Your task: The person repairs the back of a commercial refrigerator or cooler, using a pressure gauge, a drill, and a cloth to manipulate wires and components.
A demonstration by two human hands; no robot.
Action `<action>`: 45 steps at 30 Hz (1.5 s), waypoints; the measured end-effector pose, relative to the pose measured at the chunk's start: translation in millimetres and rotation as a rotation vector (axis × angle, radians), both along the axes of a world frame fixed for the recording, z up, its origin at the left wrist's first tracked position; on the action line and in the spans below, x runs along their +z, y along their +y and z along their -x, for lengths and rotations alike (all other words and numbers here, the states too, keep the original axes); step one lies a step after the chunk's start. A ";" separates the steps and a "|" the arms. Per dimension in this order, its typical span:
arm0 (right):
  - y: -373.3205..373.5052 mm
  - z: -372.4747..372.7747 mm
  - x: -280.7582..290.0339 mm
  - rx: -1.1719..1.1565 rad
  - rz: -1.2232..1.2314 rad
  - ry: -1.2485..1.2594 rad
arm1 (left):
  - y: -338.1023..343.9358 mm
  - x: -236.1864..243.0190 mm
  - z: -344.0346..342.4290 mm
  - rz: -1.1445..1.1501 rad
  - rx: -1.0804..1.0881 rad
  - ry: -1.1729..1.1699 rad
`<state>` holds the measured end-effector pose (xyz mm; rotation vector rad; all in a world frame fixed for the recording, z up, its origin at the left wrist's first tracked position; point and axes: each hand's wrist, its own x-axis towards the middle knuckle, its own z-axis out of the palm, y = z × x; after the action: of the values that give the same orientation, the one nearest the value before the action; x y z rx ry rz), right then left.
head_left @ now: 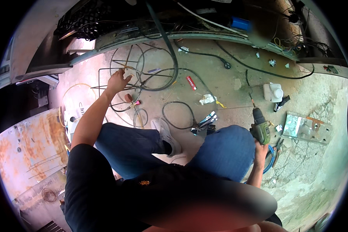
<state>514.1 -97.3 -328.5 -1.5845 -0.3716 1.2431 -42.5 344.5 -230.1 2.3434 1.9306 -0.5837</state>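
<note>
My left hand (118,82) reaches out over a round frame of thin dark metal rods (144,63) on the floor. Its thumb stands apart from the fingers, and the fingertips are at the frame's middle; whether they press on it I cannot tell. In my right hand (260,151), beside my right knee, is a green and black cordless drill (261,131). A long thin bit points from it away from me, toward the far side. Near the left hand lie a reddish-brown piece (128,98) and a thin hose in loops.
A red narrow box (191,83) and a white crumpled wrapper (207,99) lie ahead. To the right are a white plastic bottle (273,92), a metal plate (307,128) and pliers (277,149). Black cables (259,69) cross the far floor below an open machine. A rusty panel (33,145) stands left.
</note>
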 end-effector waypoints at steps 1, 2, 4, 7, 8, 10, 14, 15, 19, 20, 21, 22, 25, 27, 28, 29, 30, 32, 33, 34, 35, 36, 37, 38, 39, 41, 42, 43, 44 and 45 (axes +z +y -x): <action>13.5 -0.7 4.7 -0.026 0.003 0.033 | 0.5 9.7 -2.0 -0.001 -0.092 0.070; 26.2 0.7 9.0 -0.027 -0.028 0.081 | -7.3 36.8 -36.4 -0.019 -0.145 0.148; 60.8 2.0 26.3 0.047 -0.122 0.019 | -3.8 71.0 -78.4 -0.002 -0.175 -0.202; 98.9 -3.1 33.1 0.055 -0.347 0.081 | 17.0 84.3 -147.7 -0.056 -0.247 -0.676; 112.9 -5.2 52.6 0.055 -0.345 0.068 | 30.6 74.0 -164.7 -0.152 -0.278 -0.768; 138.2 -7.7 92.8 0.036 -0.574 0.027 | 64.7 51.0 -201.8 -0.295 -0.347 -0.893; 179.0 4.5 127.6 0.107 -0.671 -0.014 | 109.5 26.2 -242.6 -0.540 -0.510 -0.958; 187.6 7.5 134.8 0.158 -0.659 -0.074 | 121.7 19.4 -255.0 -0.565 -0.546 -0.974; 201.0 27.7 162.1 0.227 -0.438 -0.135 | 181.6 -15.1 -293.8 -0.657 -0.578 -1.110; 207.2 30.2 169.5 0.243 -0.416 -0.140 | 197.7 -23.6 -298.8 -0.683 -0.568 -1.111; 212.1 32.5 177.3 0.256 -0.392 -0.142 | 204.4 -30.5 -303.3 -0.706 -0.559 -1.110; 217.0 35.4 191.2 0.254 -0.423 -0.146 | 204.0 -30.9 -310.3 -0.698 -0.548 -1.167; 231.4 35.0 201.2 0.289 -0.580 -0.228 | 192.6 -28.9 -323.2 -0.653 -0.483 -1.332; 247.0 43.8 189.3 0.316 -0.590 -0.275 | 174.6 -26.3 -329.9 -0.587 -0.414 -1.444; 257.7 46.4 177.4 0.363 -0.563 -0.273 | 176.5 -25.7 -329.6 -0.590 -0.392 -1.424; 265.3 51.0 164.8 0.411 -0.536 -0.272 | 177.5 -25.5 -328.4 -0.594 -0.370 -1.404; 270.7 59.0 148.3 0.403 -0.528 -0.284 | 180.4 -26.5 -327.7 -0.598 -0.351 -1.380; 280.3 74.0 119.5 0.369 -0.486 -0.234 | 185.6 -28.3 -324.4 -0.617 -0.328 -1.385; 283.6 78.4 113.5 0.352 -0.476 -0.281 | 183.9 -28.9 -324.2 -0.617 -0.309 -1.391; 286.9 81.9 108.8 0.334 -0.464 -0.329 | 182.0 -29.4 -324.6 -0.597 -0.305 -1.401; 289.9 84.7 105.7 0.315 -0.451 -0.378 | 179.5 -30.6 -324.8 -0.575 -0.302 -1.412; 294.0 86.5 107.1 0.289 -0.496 -0.509 | 181.0 -30.7 -322.6 -0.565 -0.296 -1.422; 297.8 87.5 110.1 0.258 -0.538 -0.641 | 183.4 -30.5 -321.5 -0.528 -0.311 -1.467; 301.6 88.5 111.4 0.225 -0.578 -0.774 | 185.6 -30.6 -320.7 -0.488 -0.327 -1.512; 306.6 88.2 109.1 0.224 -0.563 -0.822 | 187.1 -31.9 -321.0 -0.445 -0.341 -1.559; 319.1 87.5 102.9 0.220 -0.529 -0.918 | 190.4 -35.0 -322.2 -0.468 -0.394 -1.562; 322.0 87.8 103.3 0.233 -0.521 -0.946 | 189.6 -36.5 -323.4 -0.474 -0.417 -1.566; 324.7 88.5 105.3 0.246 -0.514 -0.973 | 189.3 -37.6 -323.5 -0.427 -0.382 -1.536; 327.6 89.5 105.5 0.259 -0.506 -0.999 | 189.2 -38.8 -322.9 -0.381 -0.346 -1.505; 331.8 91.9 104.8 0.255 -0.533 -1.040 | 191.5 -40.6 -318.4 -0.342 -0.308 -1.469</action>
<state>422.2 234.4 -223.7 -1.6045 -1.4590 0.3166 275.8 535.9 -270.7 2.0288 0.9482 1.2295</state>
